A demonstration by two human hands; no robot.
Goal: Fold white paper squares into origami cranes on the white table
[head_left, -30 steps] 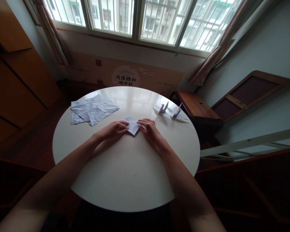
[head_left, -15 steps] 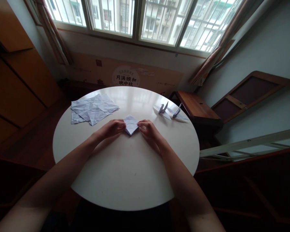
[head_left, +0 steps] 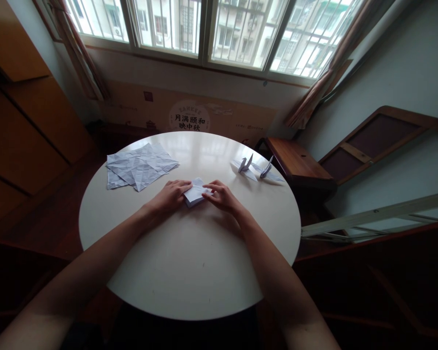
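A small folded sheet of white paper [head_left: 194,195] lies between my hands near the middle of the round white table. On its left side, my left hand [head_left: 174,191] rests with its fingers closed along the paper's edge. My right hand [head_left: 219,193] pinches the paper's right side, its thumb below the index finger. The tips of both hands cover parts of the paper's edges. To the far right stand two folded paper cranes, the nearer-left crane [head_left: 244,166] and the right crane [head_left: 265,170]. Creased paper sheets [head_left: 140,165] lie overlapped at the left.
The round white table [head_left: 182,272] ends in a curved edge close to my body. A wooden bench [head_left: 295,158] stands beyond its right side. Brown cabinets [head_left: 29,121] are at the left, and barred windows [head_left: 241,34] are behind the table.
The paper has turned from a diamond pointing at me to a tilted shape with a flap raised. My right hand has moved over its right side, and my left fingers have shifted onto its edge.
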